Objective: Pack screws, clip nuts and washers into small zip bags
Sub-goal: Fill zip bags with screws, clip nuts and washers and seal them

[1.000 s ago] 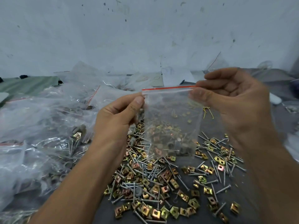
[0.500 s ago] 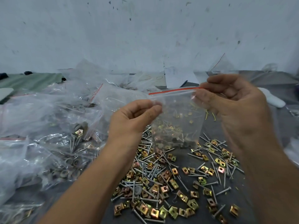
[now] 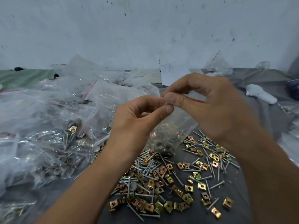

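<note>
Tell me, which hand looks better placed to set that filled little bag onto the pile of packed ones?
Probably the left hand: it pinches the zip bag and is nearer the packed bags.

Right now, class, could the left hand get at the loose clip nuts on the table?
Probably not yet: the left hand pinches the zip bag. Otherwise nothing covers the clip nuts below.

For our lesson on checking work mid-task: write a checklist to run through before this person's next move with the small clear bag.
1. Small clear zip bag with red strip holds hardware: ok.
2. Left hand pinches the bag's top: ok.
3. Right hand pinches the top: ok.
4. Zip sealed along its whole length: cannot tell, fingers cover it.
5. Count inside correct: cannot tell.
6. Loose silver screws and brass-coloured clip nuts left to pack: ok.
</note>
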A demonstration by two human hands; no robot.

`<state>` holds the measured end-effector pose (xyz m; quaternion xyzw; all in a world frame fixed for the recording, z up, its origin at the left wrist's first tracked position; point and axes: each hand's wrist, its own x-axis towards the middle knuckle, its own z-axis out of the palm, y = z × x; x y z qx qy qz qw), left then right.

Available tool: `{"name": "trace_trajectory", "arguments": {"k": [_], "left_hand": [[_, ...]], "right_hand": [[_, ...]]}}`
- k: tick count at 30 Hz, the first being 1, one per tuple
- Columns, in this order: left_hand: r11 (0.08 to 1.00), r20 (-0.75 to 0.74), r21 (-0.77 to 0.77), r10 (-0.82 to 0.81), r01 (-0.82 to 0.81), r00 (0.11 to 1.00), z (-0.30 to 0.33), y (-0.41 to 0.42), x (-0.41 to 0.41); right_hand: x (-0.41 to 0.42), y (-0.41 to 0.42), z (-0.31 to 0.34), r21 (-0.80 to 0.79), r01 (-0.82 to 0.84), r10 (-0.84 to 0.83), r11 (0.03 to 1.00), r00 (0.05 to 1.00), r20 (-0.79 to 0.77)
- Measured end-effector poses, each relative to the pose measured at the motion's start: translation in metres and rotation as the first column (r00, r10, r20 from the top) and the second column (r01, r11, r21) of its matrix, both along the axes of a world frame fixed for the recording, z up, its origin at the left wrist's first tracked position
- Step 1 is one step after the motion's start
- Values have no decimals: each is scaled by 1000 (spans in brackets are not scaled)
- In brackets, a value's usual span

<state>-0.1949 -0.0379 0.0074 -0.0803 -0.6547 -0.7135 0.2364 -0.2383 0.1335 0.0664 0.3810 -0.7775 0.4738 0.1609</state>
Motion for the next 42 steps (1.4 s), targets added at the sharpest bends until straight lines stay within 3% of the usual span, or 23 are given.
{"name": "trace_trajectory", "arguments": {"k": [10,17,32,42], "left_hand": [[996,49,-13,83,-83,995,-3,2,1],[995,7,36,93,-93,996,-3,-3,0],[991,-100,105,91,-80,991,5,-11,1],[978,-45,81,194,-190,980,7,-20,3]], "right_hand": [[-9,2,-4,-379,69,-26,923,993,119],[-12,15,-9,7,38,-38,999,996,77],[-12,2,-12,-8,-16,16,1000,1000,10],[-28,29,-20,-45,-5,13,999,984,180]]}}
